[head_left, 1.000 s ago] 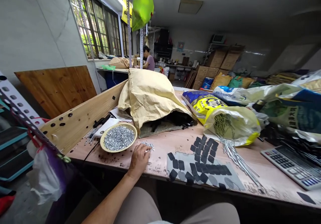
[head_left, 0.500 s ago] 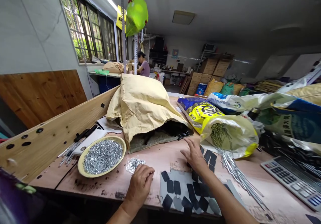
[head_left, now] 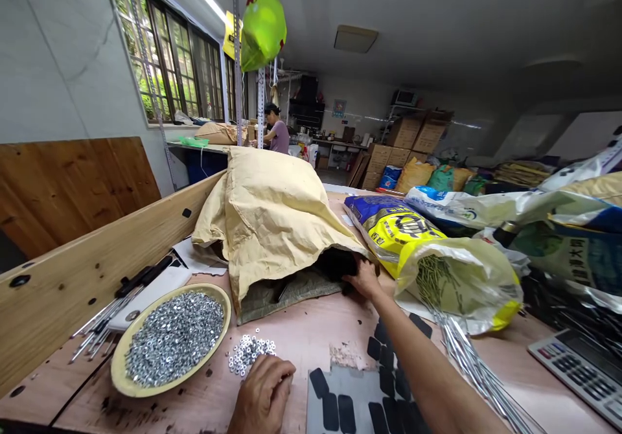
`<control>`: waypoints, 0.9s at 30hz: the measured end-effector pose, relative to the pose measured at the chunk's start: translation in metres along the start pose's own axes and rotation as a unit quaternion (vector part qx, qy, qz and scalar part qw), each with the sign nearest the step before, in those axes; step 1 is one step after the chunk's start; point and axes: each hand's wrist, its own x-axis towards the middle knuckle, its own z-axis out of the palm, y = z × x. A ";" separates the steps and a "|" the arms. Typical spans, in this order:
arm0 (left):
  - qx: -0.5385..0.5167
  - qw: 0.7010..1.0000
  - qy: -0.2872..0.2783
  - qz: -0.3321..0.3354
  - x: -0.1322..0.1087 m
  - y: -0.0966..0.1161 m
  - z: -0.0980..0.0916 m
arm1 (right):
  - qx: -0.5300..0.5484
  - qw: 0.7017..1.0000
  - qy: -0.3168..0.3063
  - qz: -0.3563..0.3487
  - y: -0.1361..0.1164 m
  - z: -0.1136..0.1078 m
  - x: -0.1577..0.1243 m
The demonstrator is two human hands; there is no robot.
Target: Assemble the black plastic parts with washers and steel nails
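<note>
My right hand (head_left: 364, 280) reaches into the right corner of the mouth of a large tan paper sack (head_left: 276, 207). Its thumb is apart from the fingers, whose tips are partly hidden in the sack's dark opening. Black parts (head_left: 282, 289) show dimly inside. My left hand (head_left: 265, 392) rests on the table with curled fingers, just below a small heap of metal washers (head_left: 250, 351); anything in its fingertips is hidden. Left of it stands a yellow bowl (head_left: 119, 379) filled with similar washers. Black rounded pads (head_left: 346, 413) lie on a grey sheet (head_left: 315, 421) under my right forearm.
A yellow-and-blue bag (head_left: 408, 223) spills metal rods (head_left: 479, 363) on the right. A calculator (head_left: 580, 369) lies beyond them. Along the left runs a wooden board (head_left: 97, 252), with thin rods (head_left: 92, 337) beside it. Another person (head_left: 278, 135) works in the background.
My right hand has moved forward from above the table into the sack's mouth. My left hand stays by the washer heap. The view has tipped and shifted slightly forward.
</note>
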 end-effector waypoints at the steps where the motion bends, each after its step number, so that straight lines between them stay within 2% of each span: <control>1: 0.000 1.000 -0.001 -0.002 0.000 0.000 0.000 | 0.006 1.000 0.005 0.003 -0.004 0.003 -0.003; 9: 0.012 1.000 -0.005 -0.003 0.001 0.010 -0.001 | 0.058 0.997 0.007 -0.043 -0.053 0.015 -0.052; 13: 0.017 1.000 0.000 0.008 0.001 0.011 -0.001 | 0.067 0.994 -0.022 -0.082 -0.074 0.005 -0.084; 16: 0.021 1.000 -0.001 0.009 0.001 0.012 -0.001 | 0.058 0.993 -0.038 -0.094 -0.076 -0.010 -0.095; 19: 0.022 1.000 -0.010 0.004 0.001 0.012 -0.001 | 0.031 0.996 -0.027 -0.074 -0.070 -0.027 -0.087; 22: 0.018 1.000 -0.018 -0.001 0.000 0.012 -0.001 | 0.006 0.998 -0.014 -0.065 -0.068 -0.037 -0.065; 27: 0.012 1.000 -0.021 0.012 -0.001 0.003 -0.001 | -0.008 0.992 -0.034 -0.117 -0.093 -0.026 -0.010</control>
